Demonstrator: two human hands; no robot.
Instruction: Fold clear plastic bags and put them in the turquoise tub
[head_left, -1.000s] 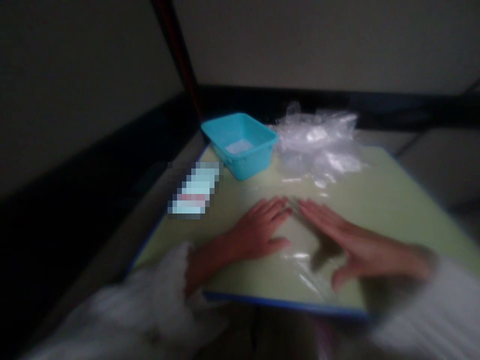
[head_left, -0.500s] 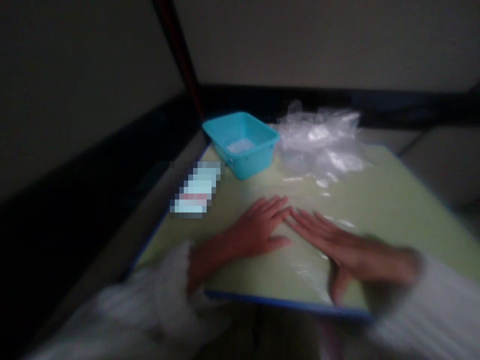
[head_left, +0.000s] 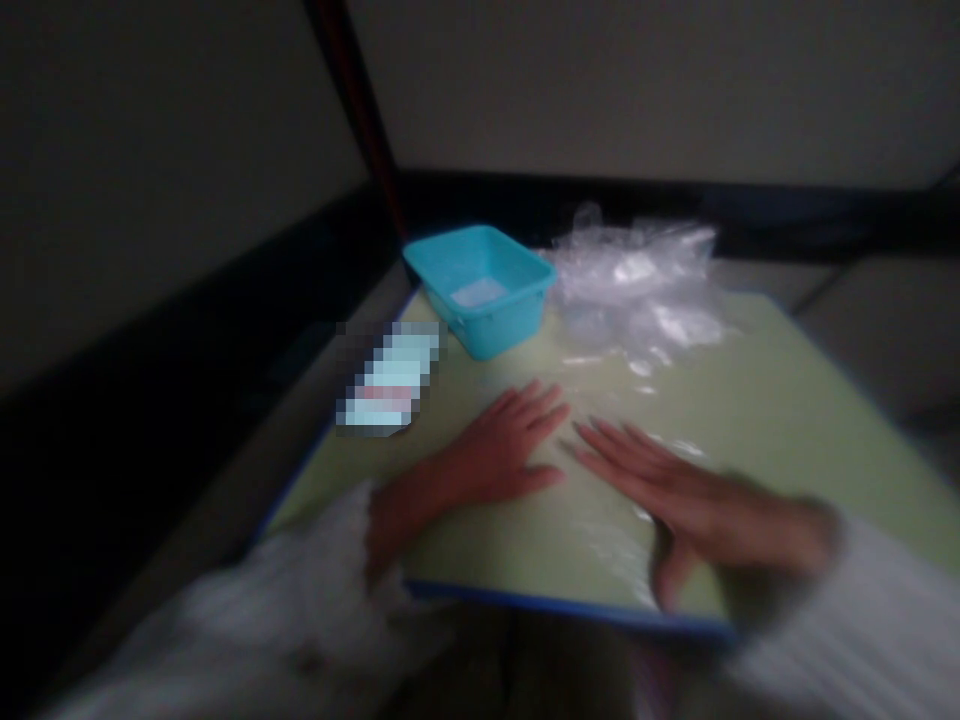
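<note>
My left hand (head_left: 501, 452) lies open, palm down, its fingers a little spread and pointing right. Facing it, my right hand (head_left: 667, 480) is flat with fingers stretched out to the left and the thumb apart. Both rest on a clear plastic sheet or bag (head_left: 611, 545) that lies flat on the yellow-green tabletop (head_left: 795, 400); its outline is hard to make out. A small gap separates the fingertips of the two hands. Neither hand grips anything.
A turquoise basket (head_left: 506, 325) with something pale inside stands at the back left of the table. Right of it is a crumpled heap of clear plastic bags (head_left: 637, 280). A blurred-out pale rectangular object (head_left: 394, 380) lies near the left edge.
My left hand has shifted slightly left and away from my right hand, so the fingertips that met now stand apart. My right hand has barely moved.
</note>
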